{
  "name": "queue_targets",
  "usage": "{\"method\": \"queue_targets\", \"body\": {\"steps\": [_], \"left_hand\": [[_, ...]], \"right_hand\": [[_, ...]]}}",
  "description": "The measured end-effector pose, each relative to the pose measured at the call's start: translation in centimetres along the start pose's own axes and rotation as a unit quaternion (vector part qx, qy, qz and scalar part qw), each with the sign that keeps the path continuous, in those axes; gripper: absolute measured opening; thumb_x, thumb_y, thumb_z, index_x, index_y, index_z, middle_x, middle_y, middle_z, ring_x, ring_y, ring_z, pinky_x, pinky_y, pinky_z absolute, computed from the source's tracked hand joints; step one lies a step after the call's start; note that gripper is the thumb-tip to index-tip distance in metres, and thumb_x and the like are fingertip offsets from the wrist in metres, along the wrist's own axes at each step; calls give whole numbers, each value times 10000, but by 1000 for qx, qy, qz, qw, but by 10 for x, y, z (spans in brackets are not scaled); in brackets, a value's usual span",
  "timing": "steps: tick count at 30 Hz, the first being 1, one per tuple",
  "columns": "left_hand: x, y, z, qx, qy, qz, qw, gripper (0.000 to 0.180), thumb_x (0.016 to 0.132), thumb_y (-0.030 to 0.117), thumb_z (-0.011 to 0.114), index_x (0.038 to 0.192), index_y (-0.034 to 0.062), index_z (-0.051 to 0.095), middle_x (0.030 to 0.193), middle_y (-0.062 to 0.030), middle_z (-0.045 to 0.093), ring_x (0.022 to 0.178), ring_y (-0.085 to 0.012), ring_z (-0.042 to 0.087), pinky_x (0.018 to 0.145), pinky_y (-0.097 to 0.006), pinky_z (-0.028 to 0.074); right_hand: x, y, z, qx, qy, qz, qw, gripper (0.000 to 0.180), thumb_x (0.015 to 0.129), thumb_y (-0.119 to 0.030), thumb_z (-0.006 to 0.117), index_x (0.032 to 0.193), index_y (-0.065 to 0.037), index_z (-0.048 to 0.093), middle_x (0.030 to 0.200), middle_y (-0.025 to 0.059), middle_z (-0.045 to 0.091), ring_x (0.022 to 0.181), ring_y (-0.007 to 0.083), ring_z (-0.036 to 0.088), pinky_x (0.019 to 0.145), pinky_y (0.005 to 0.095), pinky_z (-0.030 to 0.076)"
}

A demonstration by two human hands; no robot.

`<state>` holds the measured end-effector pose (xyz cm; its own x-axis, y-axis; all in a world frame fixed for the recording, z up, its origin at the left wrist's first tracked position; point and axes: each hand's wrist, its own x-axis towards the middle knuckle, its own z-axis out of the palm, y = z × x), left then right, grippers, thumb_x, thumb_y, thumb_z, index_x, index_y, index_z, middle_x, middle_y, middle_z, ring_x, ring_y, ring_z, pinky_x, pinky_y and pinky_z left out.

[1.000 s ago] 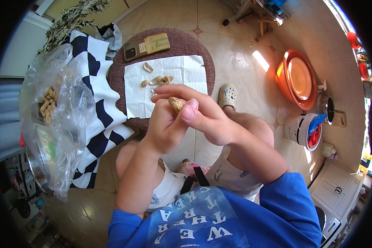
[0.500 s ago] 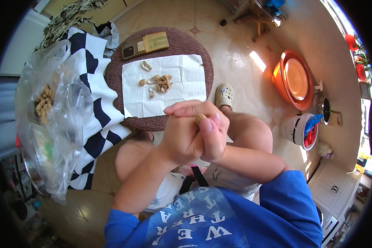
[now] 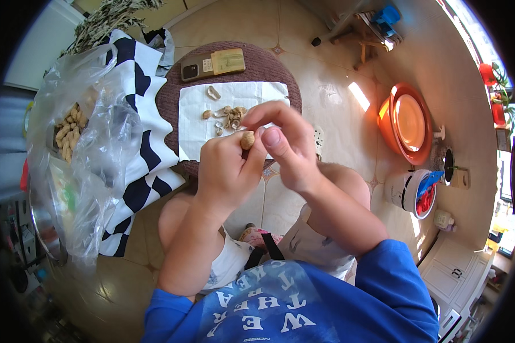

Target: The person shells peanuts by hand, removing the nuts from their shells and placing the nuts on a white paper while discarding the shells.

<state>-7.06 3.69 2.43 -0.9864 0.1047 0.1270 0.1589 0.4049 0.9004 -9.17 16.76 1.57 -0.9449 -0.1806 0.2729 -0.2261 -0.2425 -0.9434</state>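
An unshelled peanut pokes up out of my left hand, whose fingers are closed around its lower part. Close on its right is my right hand, with the thumb raised and the fingers arched apart above the left hand; nothing shows in its grip. Beyond both hands, a white paper sheet lies on a round stool with a brown ribbed cover. Broken peanut shells are heaped on the paper, with a few loose pieces around them. My right hand partly hides the paper's near right portion.
A phone and a yellowish packet lie at the stool's far edge. To the left, a clear plastic bag holds peanuts beside a black-and-white checkered cloth. Orange basins and a white bucket stand right.
My hands were clasped together with the peanut at the right thumb. Now they have come apart and shifted slightly left, and the peanut stands in my left hand.
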Motion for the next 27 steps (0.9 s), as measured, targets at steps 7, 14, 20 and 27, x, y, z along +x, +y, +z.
{"method": "queue_targets", "body": {"steps": [7, 14, 20, 27], "left_hand": [[-2, 2, 3, 157, 4, 38, 987, 249, 811, 234, 643, 646, 50, 611, 584, -148, 602, 551, -336, 617, 512, -418, 470], [1, 7, -7, -64, -78, -14, 995, 308, 923, 261, 578, 748, 13, 522, 632, -138, 562, 566, -329, 573, 526, -387, 430], [6, 0, 11, 31, 13, 114, 993, 254, 988, 185, 464, 800, 17, 489, 682, -168, 521, 620, -386, 542, 549, -427, 413], [10, -6, 31, -3, 63, 143, 988, 278, 1006, 185, 434, 783, 24, 471, 668, -129, 506, 595, -298, 521, 538, -387, 401]], "right_hand": [[15, -1, -29, -242, -92, -69, 964, 297, 844, -258, 718, 719, -20, 592, 713, 70, 562, 639, 176, 522, 574, 302, 448], [6, -2, -36, -176, -56, 26, 982, 274, 931, -222, 638, 786, 8, 598, 711, 60, 556, 611, 122, 499, 558, 271, 429], [3, -6, -31, -138, -22, 110, 984, 438, 990, -320, 539, 715, 18, 579, 597, 45, 526, 578, 81, 436, 518, 282, 402], [0, -1, -17, -132, 63, 140, 979, 473, 994, -207, 460, 585, 9, 558, 465, 37, 462, 459, 81, 375, 431, 303, 354]]}}
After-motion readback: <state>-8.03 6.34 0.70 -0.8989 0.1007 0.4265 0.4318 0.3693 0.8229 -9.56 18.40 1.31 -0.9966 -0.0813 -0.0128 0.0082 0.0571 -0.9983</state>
